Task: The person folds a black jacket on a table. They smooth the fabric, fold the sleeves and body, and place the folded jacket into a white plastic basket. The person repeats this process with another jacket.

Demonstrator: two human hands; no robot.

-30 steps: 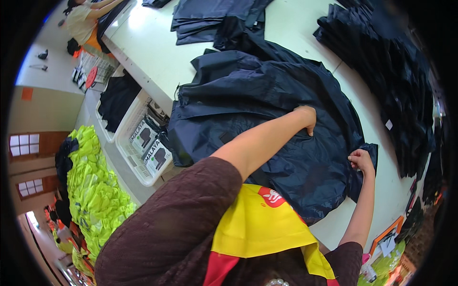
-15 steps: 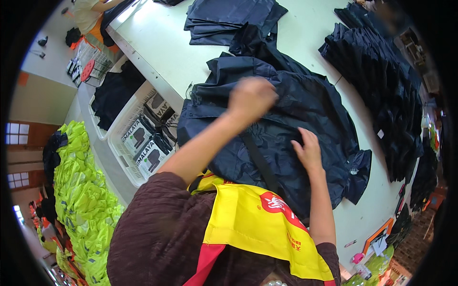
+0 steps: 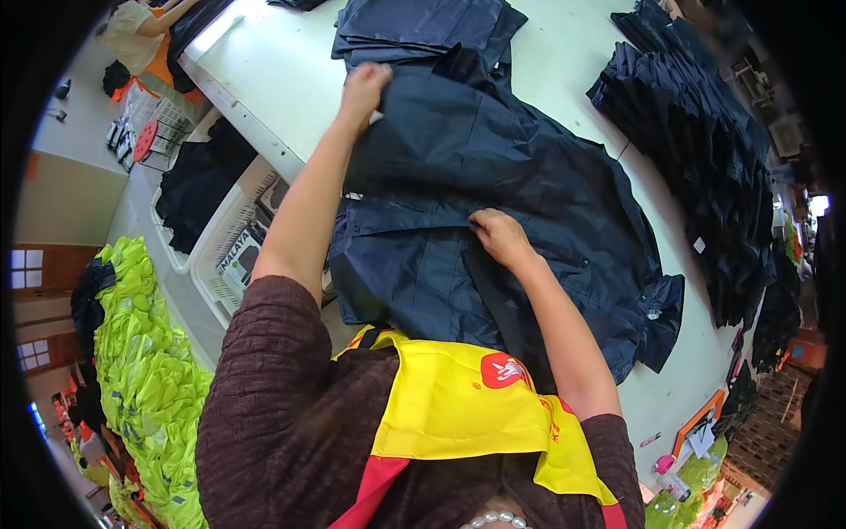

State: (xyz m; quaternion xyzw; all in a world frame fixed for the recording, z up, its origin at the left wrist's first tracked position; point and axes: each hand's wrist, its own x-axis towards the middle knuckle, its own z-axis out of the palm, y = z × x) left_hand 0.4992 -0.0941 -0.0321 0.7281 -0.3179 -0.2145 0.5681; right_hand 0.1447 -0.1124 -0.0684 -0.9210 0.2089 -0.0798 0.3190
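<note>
A dark navy jacket [image 3: 546, 185] lies spread over the pale table in front of me. At its far left corner my left hand [image 3: 363, 95] is closed on the fabric edge, close to a folded navy stack. My right hand [image 3: 502, 238] pinches the front placket near the middle of the jacket, fingers pressed together. A dark strap [image 3: 492, 295] runs from below that hand toward my yellow apron [image 3: 441, 397]. A gathered cuff [image 3: 661, 304] rests at the jacket's right end.
Folded navy garments [image 3: 432, 31] sit at the far side of the table [image 3: 308, 79]. A long dark garment pile [image 3: 696, 185] lies at right. White baskets [image 3: 211, 286] hold packages and black cloth at left. Beyond them rises a neon-yellow heap [image 3: 141, 361]. Another person [image 3: 137, 40] works at far left.
My left hand has moved far and left, and the jacket's upper panel now lies flatter and stretched out. The right hand has shifted left onto the placket and closed.
</note>
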